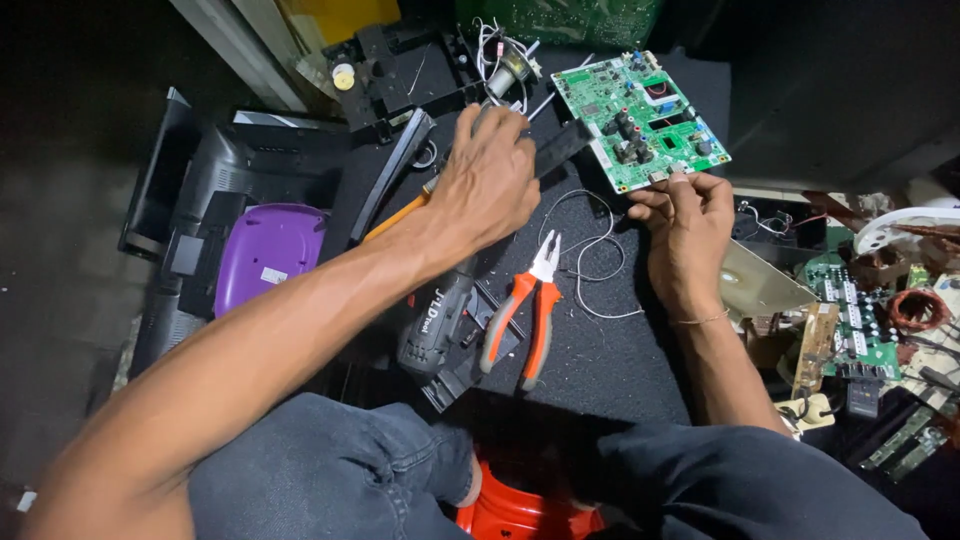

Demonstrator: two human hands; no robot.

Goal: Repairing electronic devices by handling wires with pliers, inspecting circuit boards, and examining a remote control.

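The right hand point(688, 215) pinches the near edge of a green circuit board point(640, 122) with its fingertips, and the board tilts up off the dark mat point(610, 350). The left hand point(487, 180) is just to the left of the board, with its fingers curled shut around a tool with an orange handle point(397, 216). The handle sticks out from under the hand, away from the board. I cannot tell what the tip of the tool touches, because the hand hides it. Below the board, on the mat, lie pliers with orange and white grips point(528, 312). A thin white wire point(590, 262) loops between the pliers and the board. A grey power tool point(436, 320) lies just left of the pliers. Far to the left of the board sits a purple plastic thing point(268, 248) on black parts. To the right of the board, past the right hand, lies a pile of small boards and copper coils point(870, 310).
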